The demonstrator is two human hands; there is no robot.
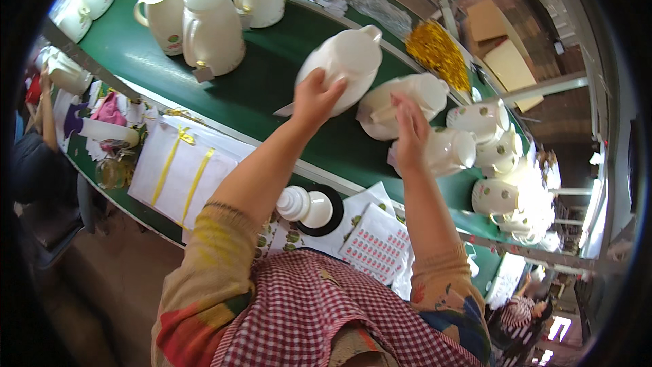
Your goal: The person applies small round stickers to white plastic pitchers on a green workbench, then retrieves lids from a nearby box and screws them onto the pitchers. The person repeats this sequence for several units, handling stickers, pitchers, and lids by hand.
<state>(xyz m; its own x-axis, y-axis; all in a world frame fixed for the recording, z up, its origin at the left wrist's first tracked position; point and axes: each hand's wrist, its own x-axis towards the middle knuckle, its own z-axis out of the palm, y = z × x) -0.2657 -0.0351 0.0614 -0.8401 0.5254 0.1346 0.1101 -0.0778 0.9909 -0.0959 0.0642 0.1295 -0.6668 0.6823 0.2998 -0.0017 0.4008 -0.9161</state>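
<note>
A white insulated jug (350, 61) leans to the right on the green bench, and my left hand (318, 100) is closed on its near side, thumb showing. The part of the jug under my fingers is hidden. My right hand (411, 132) has its fingers stretched out beside a second white jug (421, 92), close to its handle; whether the fingertips touch it I cannot tell. Partly behind my right wrist lies another white jug (451, 151). Small tags hang from several jugs.
White jugs (214, 34) stand at the far left; more patterned jugs (485, 122) are on the right. Gold tinsel (438, 54) lies beyond the bench (272, 61). Nearer me are sticker sheets (377, 245), white lids (294, 202) and a paper stack (156, 170) with yellow ribbon. People sit at both sides.
</note>
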